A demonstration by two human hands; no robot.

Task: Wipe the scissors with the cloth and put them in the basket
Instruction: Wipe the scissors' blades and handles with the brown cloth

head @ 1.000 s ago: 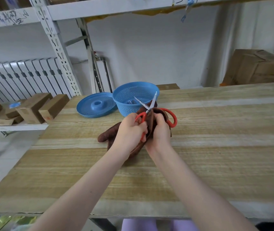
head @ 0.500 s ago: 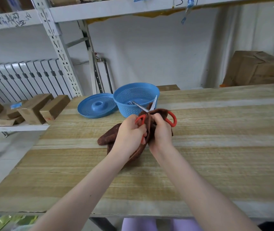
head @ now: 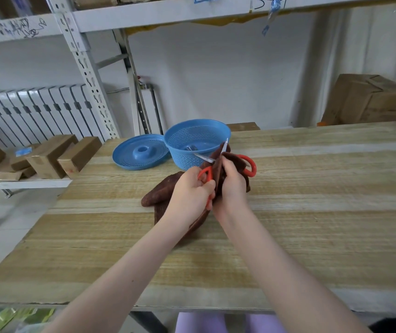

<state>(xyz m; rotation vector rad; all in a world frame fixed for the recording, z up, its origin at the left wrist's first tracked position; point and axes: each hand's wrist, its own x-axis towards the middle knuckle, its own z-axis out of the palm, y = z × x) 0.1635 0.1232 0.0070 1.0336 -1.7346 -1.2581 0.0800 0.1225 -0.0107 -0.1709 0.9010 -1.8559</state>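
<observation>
1. One pair of red-handled scissors (head: 206, 158) is held up over the table (head: 312, 212), just in front of the basket (head: 183, 156). The blades are spread apart and the tips point toward the basket's rim.
2. Left hand (head: 189, 193): fingers curled tight round the nearer handle loop.
3. Right hand (head: 231, 186): fingers and thumb pinch the brown cloth (head: 160, 195), which is folded over one blade close to the pivot. The far handle loop juts out to the right of this hand, unheld.
4. The rest of the cloth hangs down and lies bunched on the table beneath both hands.
5. The basket is blue, perforated and upright, with its mouth open. Its lid (head: 129, 162) lies flat just to its left.
6. Judgement: this is the wiping step, and placing is not yet done.
7. Risks:
   - A thin fold of cloth could slip along the edge and expose the fingertips to the blade.
   - With one loop free, the blades could swing shut on cloth or fingers.
   - The bare blade sits close to the left knuckles.
   - The tips could catch the basket's mesh and tip it over.
</observation>
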